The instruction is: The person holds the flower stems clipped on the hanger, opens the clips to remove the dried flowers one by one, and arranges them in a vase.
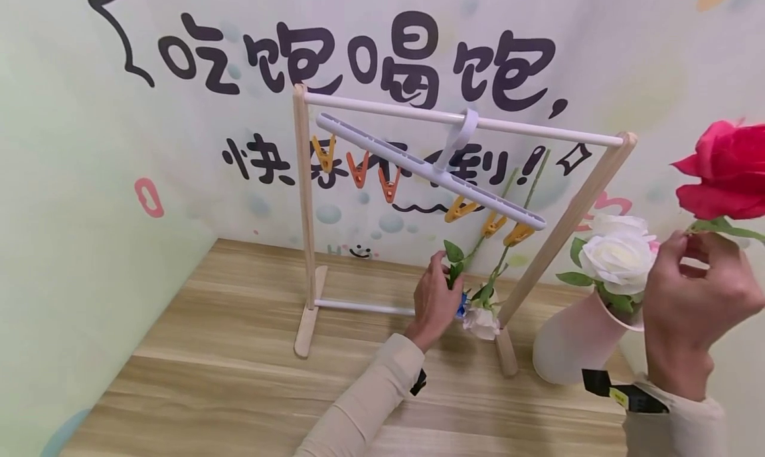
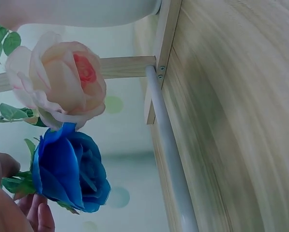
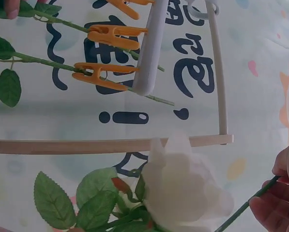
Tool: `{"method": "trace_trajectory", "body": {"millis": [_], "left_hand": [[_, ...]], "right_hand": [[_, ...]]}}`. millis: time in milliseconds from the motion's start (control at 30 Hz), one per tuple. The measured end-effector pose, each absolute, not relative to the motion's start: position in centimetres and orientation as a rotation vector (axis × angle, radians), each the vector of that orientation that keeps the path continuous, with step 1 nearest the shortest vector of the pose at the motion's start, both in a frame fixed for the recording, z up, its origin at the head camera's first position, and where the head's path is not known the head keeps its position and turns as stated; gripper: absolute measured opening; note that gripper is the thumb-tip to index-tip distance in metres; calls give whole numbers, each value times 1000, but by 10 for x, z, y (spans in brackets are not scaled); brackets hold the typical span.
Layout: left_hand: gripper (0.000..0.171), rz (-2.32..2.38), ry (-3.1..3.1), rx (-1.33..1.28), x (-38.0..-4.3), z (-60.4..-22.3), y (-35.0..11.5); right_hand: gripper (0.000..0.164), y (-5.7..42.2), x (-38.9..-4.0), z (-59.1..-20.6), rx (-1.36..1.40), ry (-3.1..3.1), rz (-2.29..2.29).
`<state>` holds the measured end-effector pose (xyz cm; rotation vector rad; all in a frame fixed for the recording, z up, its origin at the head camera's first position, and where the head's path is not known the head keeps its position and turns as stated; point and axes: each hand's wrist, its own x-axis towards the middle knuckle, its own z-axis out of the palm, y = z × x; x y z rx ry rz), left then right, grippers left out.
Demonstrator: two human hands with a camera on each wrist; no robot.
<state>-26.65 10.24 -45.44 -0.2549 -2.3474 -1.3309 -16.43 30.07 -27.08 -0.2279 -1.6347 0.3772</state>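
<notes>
My left hand [image 1: 439, 301] grips the stem of a blue rose [image 2: 71, 169] just behind its bloom. This rose hangs head down from a yellow clip [image 1: 493, 224] on a tilted lavender hanger [image 1: 382, 148]. Beside it a pale pink rose [image 1: 481, 321] hangs head down from the end clip [image 1: 518, 236]. Over at the right, my right hand [image 1: 705, 297] pinches the green stem [image 3: 246, 205] of a red rose [image 1: 726, 168], raised with its bloom up. The stem's lower end is hidden. A white rose [image 3: 183, 188] stands close by in the vase.
The hanger hooks over the white top bar [image 1: 388, 108] of a wooden rack [image 1: 305, 204]. Orange clips [image 1: 388, 184] and another yellow clip [image 1: 323, 153] sit on its raised left side. A pale pink vase [image 1: 564, 341] stands right of the rack on the wooden table [image 1: 239, 377].
</notes>
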Motion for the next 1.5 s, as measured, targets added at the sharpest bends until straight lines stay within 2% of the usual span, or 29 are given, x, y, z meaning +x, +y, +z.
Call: {"method": "trace_trajectory", "body": {"millis": [267,400,667,1067,1367,1500], "left_hand": [[25,-1256,-2327,-323,-266,-459,98],[20,-1227,-2326,-347,-266,-459,96],[17,-1220,-2328,-358,-266,-455,94],[18,-1226,-2354,-365,-265,-456,95],[16,-1217,-2356,-366,-265,-456,94],[15,-1204,-2347,-359,-265,-456,93]], "right_hand": [[30,324,-170,-301,-240,-1723,373],[30,332,-169,-314,-250,-1756,374],[34,345,-157,-329,-426,-1902,418],[34,363,-142,-348,-444,-2217,353],[32,369,-134,-342,-530,-2485,349],[26,370,-128,-338,-536,-2570,322]]}}
